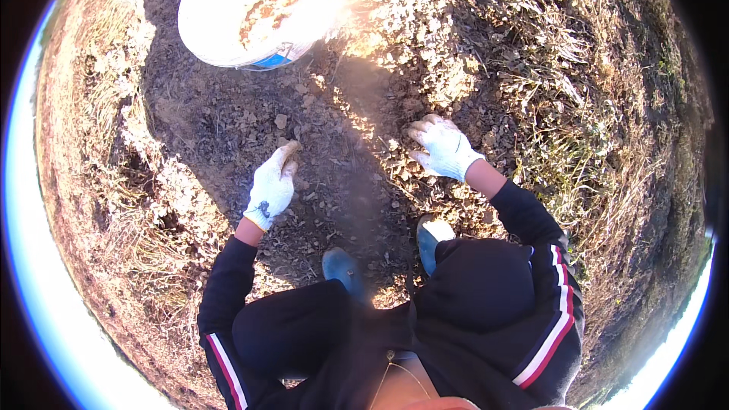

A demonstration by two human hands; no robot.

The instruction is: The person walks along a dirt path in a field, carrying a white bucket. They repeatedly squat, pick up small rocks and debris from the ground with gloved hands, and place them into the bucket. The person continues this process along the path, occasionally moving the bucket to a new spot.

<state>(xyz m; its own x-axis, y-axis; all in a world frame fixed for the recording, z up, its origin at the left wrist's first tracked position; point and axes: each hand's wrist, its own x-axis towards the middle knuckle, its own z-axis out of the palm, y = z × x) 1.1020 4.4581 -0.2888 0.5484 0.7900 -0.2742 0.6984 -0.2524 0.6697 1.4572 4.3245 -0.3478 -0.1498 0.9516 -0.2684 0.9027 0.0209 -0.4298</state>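
Note:
My left hand [272, 186], in a white knit glove with dirty fingertips, is held over shaded, crumbly soil [228, 125]. Its thumb stands apart from the index finger, and nothing shows between them. My right hand [442, 146], gloved the same way, is at the loose clods and dry leaves on the right. Its soiled fingers are curled toward the ground; whatever lies under them is hidden. Beyond my left hand stands a white bucket [199, 29] with a blue patch on its side. Brown lumps [269, 15] lie inside it, partly washed out by glare.
My blue shoes [343, 267] are planted on the soil between my bent knees. Dry straw and weeds [554, 38] cover the ground on the right, with more dry grass [99, 99] on the left. The bucket casts a dark shadow around its left and near sides.

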